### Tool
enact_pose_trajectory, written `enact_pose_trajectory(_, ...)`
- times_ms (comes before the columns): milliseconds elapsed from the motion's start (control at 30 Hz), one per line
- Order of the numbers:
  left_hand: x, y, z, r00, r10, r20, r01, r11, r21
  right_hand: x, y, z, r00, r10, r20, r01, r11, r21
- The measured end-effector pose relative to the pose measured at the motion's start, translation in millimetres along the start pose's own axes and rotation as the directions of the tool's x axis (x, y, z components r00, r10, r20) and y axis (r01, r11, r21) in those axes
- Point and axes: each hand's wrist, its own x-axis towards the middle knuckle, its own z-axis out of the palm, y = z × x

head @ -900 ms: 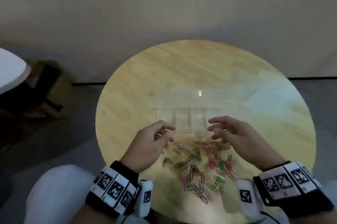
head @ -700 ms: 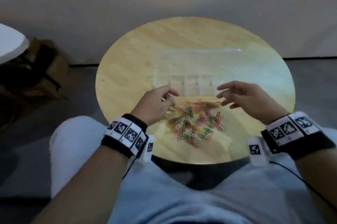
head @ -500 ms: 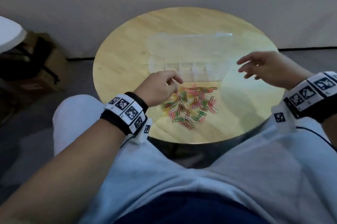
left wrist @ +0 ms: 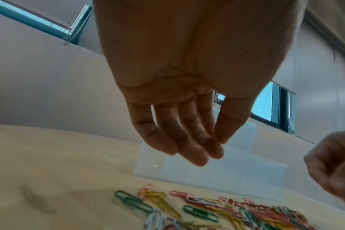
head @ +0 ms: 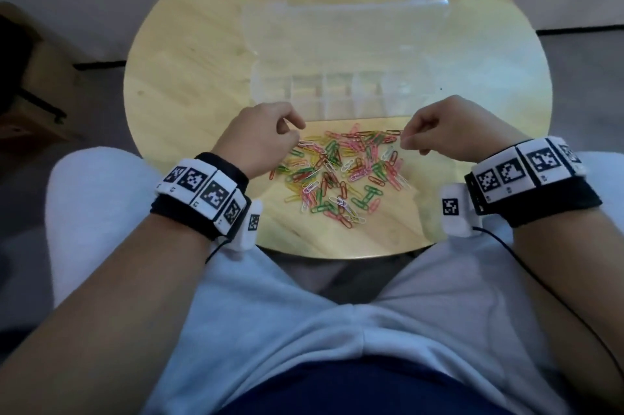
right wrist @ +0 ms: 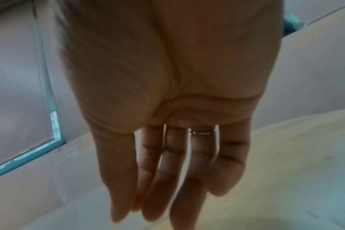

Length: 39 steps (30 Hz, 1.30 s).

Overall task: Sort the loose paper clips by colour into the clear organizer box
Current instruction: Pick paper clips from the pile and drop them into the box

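Observation:
A pile of loose paper clips in red, green, yellow, pink and white lies on the round wooden table. In the left wrist view, the pile is below the fingers. Just behind the pile stands the clear organizer box, its lid folded back and its compartments looking empty. My left hand hovers at the pile's left edge, fingers hanging loosely and holding nothing. At the pile's right edge my right hand has thumb and forefinger close together, with no clip visible between them.
The table's near edge is right above my lap. A cardboard box stands on the floor to the left. Bare wood lies to the right of the organizer.
The view has tilted down toward my lap. My right hand swung out to the right, then came back to the pile's right edge. My left hand stayed at the pile's left edge.

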Motion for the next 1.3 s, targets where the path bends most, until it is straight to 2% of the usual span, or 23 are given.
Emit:
enact_pose_trajectory(100,-1.5,-1.0,5.9,0.999,0.027,0.021,-0.027,1.000,-0.012,0.9,0.0,3.6,0.995,0.045,0.092,-0.037,0.996,-0.087)
enact_pose_trajectory(167,-1.4,-1.4,15.1,0.998,0.026,0.060,-0.026,1.000,-0.004,2.6,0.6,5.9,0.992,0.069,0.109,-0.056,0.991,-0.122)
enact_pose_trajectory(267,2.7,0.7,23.2,0.994,0.023,0.109,-0.025,1.000,0.012,5.9,1.0,9.1,0.990,0.085,0.113,-0.068,0.988,-0.139)
enact_pose_trajectory(367,8.4,4.4,20.1,0.995,0.039,0.093,-0.041,0.999,0.011,9.5,0.4,13.7,0.994,0.074,0.081,-0.061,0.986,-0.156)
enact_pose_trajectory(467,8.1,5.5,16.1,0.995,0.056,0.083,-0.057,0.998,0.008,10.2,-2.5,19.0,0.992,0.066,0.105,-0.047,0.984,-0.171)
enact_pose_trajectory(733,-1.5,4.6,27.8,0.980,0.100,0.173,-0.102,0.995,0.003,13.9,-12.5,27.3,0.993,0.059,0.102,-0.037,0.977,-0.212)
enact_pose_trajectory(867,0.2,18.4,29.8,0.973,0.168,0.155,-0.164,0.986,-0.035,12.5,-13.6,29.7,0.993,0.021,0.120,0.002,0.982,-0.188)
enact_pose_trajectory(1067,3.8,37.2,35.6,0.959,0.217,0.182,-0.223,0.975,0.016,13.3,-8.6,26.5,0.984,0.012,0.178,0.000,0.998,-0.069)
enact_pose_trajectory(1167,13.1,48.2,36.3,0.959,0.210,0.188,-0.235,0.965,0.117,11.9,-4.0,23.3,0.976,-0.020,0.217,0.018,1.000,0.009)
enact_pose_trajectory(1233,21.3,54.5,39.4,0.959,0.202,0.197,-0.245,0.944,0.223,9.6,-1.3,17.5,0.984,-0.030,0.177,0.026,0.999,0.030)
enact_pose_trajectory(1300,27.0,59.1,44.5,0.952,0.212,0.221,-0.276,0.907,0.318,5.5,-0.6,11.2,0.991,-0.038,0.131,0.011,0.980,0.200)
